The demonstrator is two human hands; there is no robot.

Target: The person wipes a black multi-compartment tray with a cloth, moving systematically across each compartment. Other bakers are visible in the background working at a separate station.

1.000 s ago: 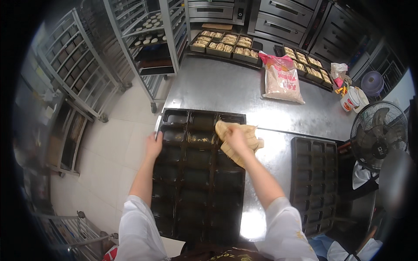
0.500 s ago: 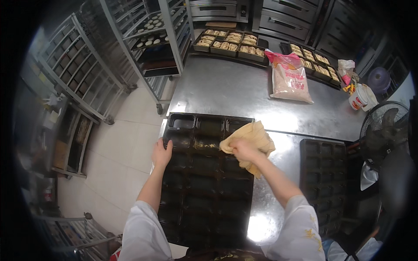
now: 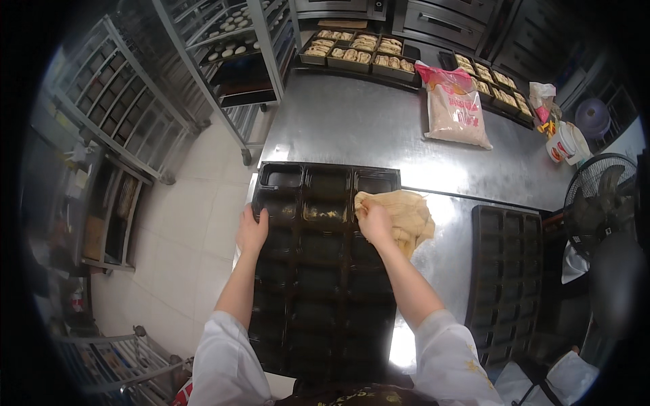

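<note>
A large dark baking tray (image 3: 318, 254) with several rectangular wells lies lengthwise before me on the steel table. My left hand (image 3: 252, 229) grips its left rim, thumb on top and fingers over the outer side. In my right hand (image 3: 374, 221) a yellow cloth (image 3: 406, 213) is bunched; it lies over the tray's right edge near the far end and drapes onto the table. Crumbs or shiny residue show in a middle well close to the far end.
A second dark multi-well tray (image 3: 504, 277) lies to the right. Beyond stand a pink-and-clear bag (image 3: 455, 111), loaf tins of shaped dough (image 3: 352, 55), more filled tins (image 3: 497, 88), a white tub (image 3: 565, 143) and a fan (image 3: 602, 196). Wheeled racks (image 3: 237, 81) stand at left.
My right hand has shifted slightly right and turned, drawing the cloth toward the tray's right edge. The left hand stays at the left rim. The view has tilted a little.
</note>
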